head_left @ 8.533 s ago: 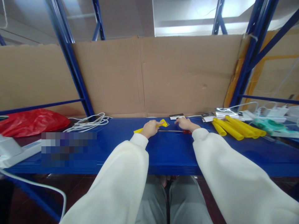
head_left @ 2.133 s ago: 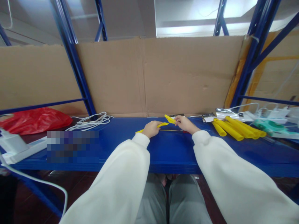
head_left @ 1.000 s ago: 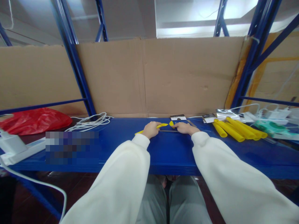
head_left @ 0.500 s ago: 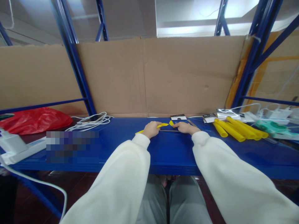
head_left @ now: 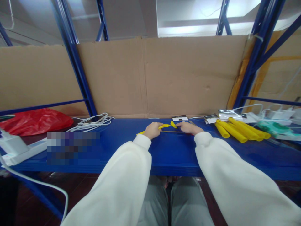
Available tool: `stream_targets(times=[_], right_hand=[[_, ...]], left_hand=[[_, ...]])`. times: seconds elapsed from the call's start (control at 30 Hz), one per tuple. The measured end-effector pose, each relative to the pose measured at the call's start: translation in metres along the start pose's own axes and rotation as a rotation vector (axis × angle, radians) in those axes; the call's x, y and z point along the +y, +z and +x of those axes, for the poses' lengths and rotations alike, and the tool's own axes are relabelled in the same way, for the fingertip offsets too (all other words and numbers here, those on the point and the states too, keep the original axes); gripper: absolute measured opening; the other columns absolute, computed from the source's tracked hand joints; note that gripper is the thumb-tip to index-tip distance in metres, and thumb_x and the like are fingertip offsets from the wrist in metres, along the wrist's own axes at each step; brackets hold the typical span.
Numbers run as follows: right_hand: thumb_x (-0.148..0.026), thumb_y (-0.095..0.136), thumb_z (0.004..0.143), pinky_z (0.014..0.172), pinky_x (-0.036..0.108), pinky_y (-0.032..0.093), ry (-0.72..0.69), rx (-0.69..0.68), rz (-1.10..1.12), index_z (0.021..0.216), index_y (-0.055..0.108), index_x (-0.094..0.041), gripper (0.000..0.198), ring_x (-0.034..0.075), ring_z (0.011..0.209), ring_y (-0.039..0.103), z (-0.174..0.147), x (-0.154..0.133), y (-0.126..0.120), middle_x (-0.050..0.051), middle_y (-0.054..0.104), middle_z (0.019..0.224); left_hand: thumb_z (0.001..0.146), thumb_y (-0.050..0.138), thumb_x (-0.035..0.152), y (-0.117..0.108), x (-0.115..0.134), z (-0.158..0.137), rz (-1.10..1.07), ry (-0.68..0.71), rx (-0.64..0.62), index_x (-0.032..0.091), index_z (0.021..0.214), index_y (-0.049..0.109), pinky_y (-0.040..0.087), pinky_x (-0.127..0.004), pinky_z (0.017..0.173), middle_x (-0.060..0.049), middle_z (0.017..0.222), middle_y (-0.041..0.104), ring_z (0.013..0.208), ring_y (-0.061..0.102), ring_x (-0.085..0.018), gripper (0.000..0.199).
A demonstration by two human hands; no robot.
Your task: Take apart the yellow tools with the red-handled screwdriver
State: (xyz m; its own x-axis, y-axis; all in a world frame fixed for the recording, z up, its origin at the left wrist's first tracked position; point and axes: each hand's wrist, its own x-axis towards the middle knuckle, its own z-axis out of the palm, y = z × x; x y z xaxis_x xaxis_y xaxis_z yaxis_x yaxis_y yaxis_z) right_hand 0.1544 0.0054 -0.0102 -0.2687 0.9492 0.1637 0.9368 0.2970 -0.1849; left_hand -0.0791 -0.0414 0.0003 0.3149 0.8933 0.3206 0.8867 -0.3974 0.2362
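Note:
My left hand (head_left: 152, 130) is closed on a yellow tube (head_left: 164, 126) over the blue shelf. One slanted end pokes out past its fingertips, and more yellow shows behind the wrist side. Right of that end lies a small yellow cut piece (head_left: 173, 125), apart from the tube. My right hand (head_left: 187, 127) is beside this piece, its index finger pointing at it and the other fingers curled under. A bit of red shows below that palm, but what it belongs to is hidden. Between both hands runs a thin, light-coloured strip (head_left: 172, 131).
Several yellow tubes (head_left: 238, 131) lie at the right, near packets (head_left: 229, 115) and a green-and-white item (head_left: 277, 129). A black-and-white card (head_left: 180, 118) rests at the back. Left are coiled white cables (head_left: 94, 121), a red bag (head_left: 37, 121) and a power strip (head_left: 25, 153). Cardboard (head_left: 150, 78) stands behind.
The small yellow piece has come away from my right fingertips and lies beside them. My right hand has shifted slightly rightward. My left hand stays in place on the tube.

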Motion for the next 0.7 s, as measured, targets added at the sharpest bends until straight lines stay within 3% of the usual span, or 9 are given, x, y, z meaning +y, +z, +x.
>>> stream_targets(times=[0.13, 0.27, 0.37, 0.5, 0.7], right_hand=[[-0.016, 0.048, 0.085, 0.110, 0.046, 0.043, 0.161, 0.030, -0.013, 0.133, 0.068, -0.029, 0.054, 0.029, 0.131, 0.057, -0.002, 0.011, -0.011, 0.004, 0.064, 0.140], [-0.014, 0.050, 0.085, 0.106, 0.041, 0.047, 0.169, 0.091, 0.012, 0.124, 0.074, -0.026, 0.048, 0.029, 0.126, 0.062, -0.007, 0.012, -0.015, 0.007, 0.070, 0.131], [-0.018, 0.051, 0.089, 0.102, 0.038, 0.050, 0.054, 0.180, 0.080, 0.120, 0.075, -0.021, 0.040, 0.027, 0.117, 0.067, -0.009, 0.001, -0.014, 0.010, 0.073, 0.123], [-0.026, 0.060, 0.091, 0.091, 0.032, 0.055, -0.208, 0.242, 0.211, 0.125, 0.071, -0.016, 0.037, 0.022, 0.100, 0.072, -0.015, -0.023, -0.010, 0.012, 0.076, 0.116], [-0.031, 0.065, 0.090, 0.086, 0.033, 0.054, -0.445, 0.271, 0.087, 0.109, 0.077, -0.018, 0.026, 0.024, 0.095, 0.073, -0.021, -0.043, -0.008, 0.012, 0.078, 0.107]], left_hand=[[0.090, 0.061, 0.018, 0.002, -0.002, 0.001, -0.009, 0.014, 0.003, 0.025, 0.132, 0.068, 0.047, -0.032, 0.104, -0.007, 0.130, 0.071, 0.123, 0.064, -0.024, 0.043], [0.088, 0.064, 0.017, 0.004, -0.004, 0.003, -0.019, 0.020, 0.019, 0.025, 0.132, 0.068, 0.047, -0.032, 0.106, -0.008, 0.131, 0.070, 0.124, 0.064, -0.025, 0.045], [0.087, 0.065, 0.017, 0.006, -0.005, 0.005, -0.030, 0.021, 0.052, 0.023, 0.133, 0.067, 0.047, -0.034, 0.107, -0.009, 0.132, 0.070, 0.125, 0.063, -0.026, 0.046], [0.086, 0.066, 0.017, 0.008, -0.006, 0.006, -0.022, 0.020, 0.075, 0.023, 0.133, 0.067, 0.047, -0.035, 0.107, -0.009, 0.131, 0.070, 0.125, 0.063, -0.026, 0.047], [0.087, 0.066, 0.019, 0.009, -0.005, 0.007, -0.037, 0.106, 0.092, 0.023, 0.132, 0.067, 0.048, -0.035, 0.106, -0.008, 0.129, 0.071, 0.123, 0.064, -0.026, 0.046]])
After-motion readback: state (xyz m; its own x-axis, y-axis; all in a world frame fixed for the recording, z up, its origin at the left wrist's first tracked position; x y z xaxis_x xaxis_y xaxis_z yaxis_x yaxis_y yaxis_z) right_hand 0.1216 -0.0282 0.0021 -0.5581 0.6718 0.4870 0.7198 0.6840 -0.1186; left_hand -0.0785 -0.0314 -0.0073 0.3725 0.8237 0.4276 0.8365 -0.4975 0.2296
